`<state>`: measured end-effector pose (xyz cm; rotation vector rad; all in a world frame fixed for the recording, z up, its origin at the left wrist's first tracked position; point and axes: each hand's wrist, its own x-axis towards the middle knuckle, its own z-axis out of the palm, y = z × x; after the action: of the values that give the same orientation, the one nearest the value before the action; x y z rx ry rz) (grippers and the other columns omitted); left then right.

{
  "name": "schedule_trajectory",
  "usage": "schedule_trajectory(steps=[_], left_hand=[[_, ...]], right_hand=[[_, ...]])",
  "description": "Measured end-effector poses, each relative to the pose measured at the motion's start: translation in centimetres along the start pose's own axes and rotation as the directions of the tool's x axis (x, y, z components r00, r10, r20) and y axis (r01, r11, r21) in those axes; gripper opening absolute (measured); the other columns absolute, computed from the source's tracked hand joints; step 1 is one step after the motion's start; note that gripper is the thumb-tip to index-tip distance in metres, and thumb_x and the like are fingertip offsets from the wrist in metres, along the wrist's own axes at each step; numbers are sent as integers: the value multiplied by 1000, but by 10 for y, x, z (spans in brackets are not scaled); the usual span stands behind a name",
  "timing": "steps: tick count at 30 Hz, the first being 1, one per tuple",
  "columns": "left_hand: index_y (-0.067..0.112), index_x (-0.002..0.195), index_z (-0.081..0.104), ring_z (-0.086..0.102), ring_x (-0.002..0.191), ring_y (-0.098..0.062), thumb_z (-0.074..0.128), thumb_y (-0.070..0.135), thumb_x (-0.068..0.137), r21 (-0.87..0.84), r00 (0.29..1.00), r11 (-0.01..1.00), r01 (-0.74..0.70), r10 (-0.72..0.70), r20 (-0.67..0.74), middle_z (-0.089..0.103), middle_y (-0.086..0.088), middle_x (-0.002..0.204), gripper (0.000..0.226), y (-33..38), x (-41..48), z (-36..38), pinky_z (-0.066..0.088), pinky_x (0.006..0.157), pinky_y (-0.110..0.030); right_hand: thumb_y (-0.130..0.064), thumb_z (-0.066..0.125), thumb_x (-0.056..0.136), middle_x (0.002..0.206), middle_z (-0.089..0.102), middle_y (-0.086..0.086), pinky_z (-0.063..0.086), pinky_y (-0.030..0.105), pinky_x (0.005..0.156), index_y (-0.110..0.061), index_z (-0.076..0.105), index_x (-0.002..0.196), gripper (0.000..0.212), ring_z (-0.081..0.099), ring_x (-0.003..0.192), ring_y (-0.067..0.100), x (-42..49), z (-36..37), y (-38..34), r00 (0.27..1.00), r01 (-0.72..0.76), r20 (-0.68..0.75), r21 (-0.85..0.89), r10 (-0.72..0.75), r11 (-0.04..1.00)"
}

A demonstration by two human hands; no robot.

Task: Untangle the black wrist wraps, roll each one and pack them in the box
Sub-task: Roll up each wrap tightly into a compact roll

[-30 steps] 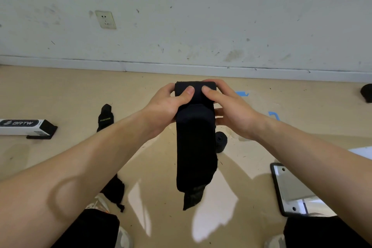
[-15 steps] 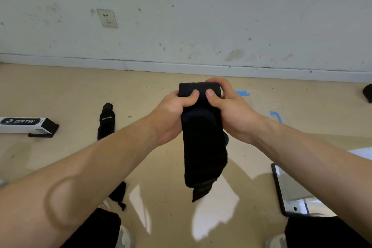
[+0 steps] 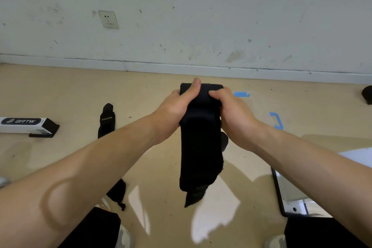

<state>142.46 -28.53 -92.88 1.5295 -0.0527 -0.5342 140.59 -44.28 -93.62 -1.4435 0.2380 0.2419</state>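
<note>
Both hands meet at the top end of one black wrist wrap (image 3: pixel 201 147). The left hand (image 3: pixel 173 110) curls round its upper edge with the thumb laid over the top, and the right hand (image 3: pixel 231 110) clamps the same end from the other side. Held this high, the loose length hangs straight below the hands, which I judge lets the roll start tight from the top. A second wrap (image 3: pixel 106 121) lies on the floor (image 3: pixel 60 90) to the left of the left hand. The white box (image 3: pixel 24 125) sits farther left, well apart. Just below the right hand a dark rolled shape (image 3: pixel 224 141) peeks from behind the hanging wrap; I cannot tell what it is. Open floor runs ahead of the hands to the wall (image 3: pixel 201 26). A dark-framed panel (image 3: pixel 285 193) lies under the right forearm.
</note>
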Motion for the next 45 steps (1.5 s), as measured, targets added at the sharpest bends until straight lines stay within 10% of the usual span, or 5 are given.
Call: schedule_trajectory(steps=[13,27,35,45], left_hand=[[11,135,51,71,117,-25,79,51,79,-15,994,995,-97,96,-58,69,-11,130,74,-16,6,-5,54,104,-44],[10,135,60,74,109,-31,69,53,92,-105,996,994,8,-17,-83,74,-14,123,61,-10,-3,0,61,90,-39],[12,137,52,74,108,-27,66,26,100,-86,996,996,-36,29,-83,70,-14,126,42,-8,-4,-1,63,85,-32],[11,139,56,74,108,-30,71,26,97,-50,997,997,62,-60,39,72,-16,124,47,0,0,-13,60,97,-44]], right_hand=[[-66,51,93,118,72,-1,56,40,94,-28,58,129,53,72,104,16,1,0,-3,995,-64,76,-40,66,997],[-24,56,104,102,68,2,58,27,66,-27,50,132,28,70,75,11,-3,-1,-7,992,30,121,73,-39,997],[-50,54,100,112,69,-1,61,31,83,-23,52,127,39,74,88,8,0,-2,-5,994,18,105,10,-19,1000],[-18,59,102,112,64,12,60,46,85,-23,49,128,28,70,91,23,5,-14,-5,976,134,179,-64,-120,989]])
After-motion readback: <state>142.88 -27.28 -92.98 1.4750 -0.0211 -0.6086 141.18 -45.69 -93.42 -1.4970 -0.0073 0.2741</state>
